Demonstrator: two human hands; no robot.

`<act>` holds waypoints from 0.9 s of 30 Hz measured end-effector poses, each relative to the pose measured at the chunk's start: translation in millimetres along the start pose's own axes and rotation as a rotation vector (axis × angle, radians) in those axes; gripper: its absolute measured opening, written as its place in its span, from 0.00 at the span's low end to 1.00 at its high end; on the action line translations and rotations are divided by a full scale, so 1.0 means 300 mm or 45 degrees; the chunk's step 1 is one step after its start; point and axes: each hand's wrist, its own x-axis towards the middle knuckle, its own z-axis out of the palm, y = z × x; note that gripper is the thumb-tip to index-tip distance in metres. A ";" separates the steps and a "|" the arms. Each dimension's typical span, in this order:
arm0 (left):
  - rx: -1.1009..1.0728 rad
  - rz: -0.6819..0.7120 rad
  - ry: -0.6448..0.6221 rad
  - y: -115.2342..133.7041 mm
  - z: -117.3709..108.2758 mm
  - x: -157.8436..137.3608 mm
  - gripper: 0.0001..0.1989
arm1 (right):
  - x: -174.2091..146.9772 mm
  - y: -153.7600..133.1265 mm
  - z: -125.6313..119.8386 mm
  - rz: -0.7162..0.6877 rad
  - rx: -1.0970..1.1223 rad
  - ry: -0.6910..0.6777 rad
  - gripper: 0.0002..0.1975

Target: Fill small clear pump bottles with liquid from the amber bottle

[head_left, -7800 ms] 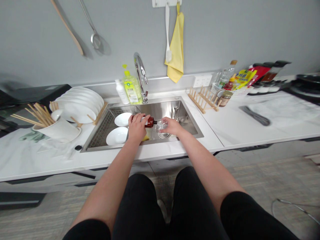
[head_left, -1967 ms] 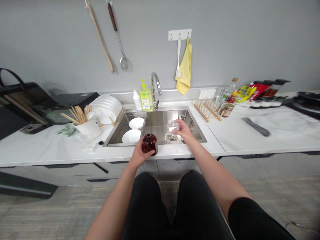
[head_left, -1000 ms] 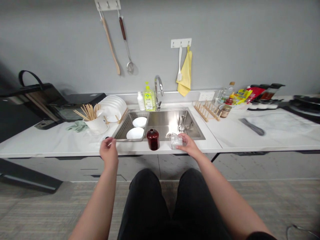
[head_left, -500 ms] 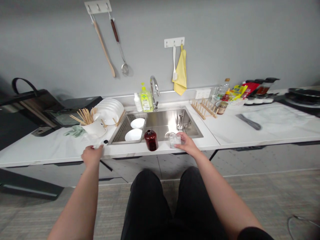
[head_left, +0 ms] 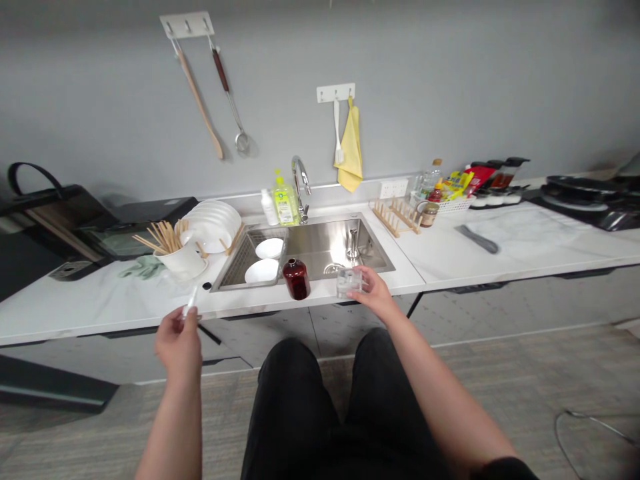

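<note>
Cup (head_left: 345,283) gripped in our right hand (head_left: 376,293), slim white object (head_left: 191,299) pinched in our left hand (head_left: 177,339), we flank a brown bottle (head_left: 297,280) upright beside the sink (head_left: 317,245).

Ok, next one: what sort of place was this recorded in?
Most likely a kitchen, though whether in a home or a workplace I can't tell. A steel sink with a faucet, racked white plates and a hanging strainer show it.
</note>
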 end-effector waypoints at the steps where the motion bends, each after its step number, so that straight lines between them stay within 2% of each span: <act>1: -0.124 0.014 -0.060 0.030 -0.003 -0.075 0.30 | -0.039 -0.024 -0.008 0.006 -0.002 0.003 0.43; 4: -0.292 0.055 -0.395 0.138 -0.003 -0.296 0.27 | -0.165 -0.091 -0.036 0.047 -0.010 0.012 0.42; 7: -0.456 0.140 -0.714 0.250 0.005 -0.467 0.22 | -0.285 -0.140 -0.053 0.088 -0.021 0.011 0.41; 10: -0.505 0.240 -0.989 0.353 0.024 -0.572 0.18 | -0.381 -0.171 -0.050 0.095 -0.050 0.026 0.42; 12: -0.481 0.286 -1.107 0.415 0.042 -0.610 0.17 | -0.431 -0.185 -0.038 0.089 -0.073 0.010 0.41; 18: -0.331 0.472 -1.160 0.548 0.083 -0.643 0.14 | -0.514 -0.199 0.018 -0.016 -0.168 -0.052 0.39; 24: -0.130 0.659 -1.161 0.612 0.059 -0.641 0.10 | -0.531 -0.193 0.060 -0.029 -0.217 -0.119 0.40; 27: 0.040 0.776 -1.266 0.655 0.056 -0.641 0.08 | -0.534 -0.197 0.081 -0.021 -0.267 -0.142 0.40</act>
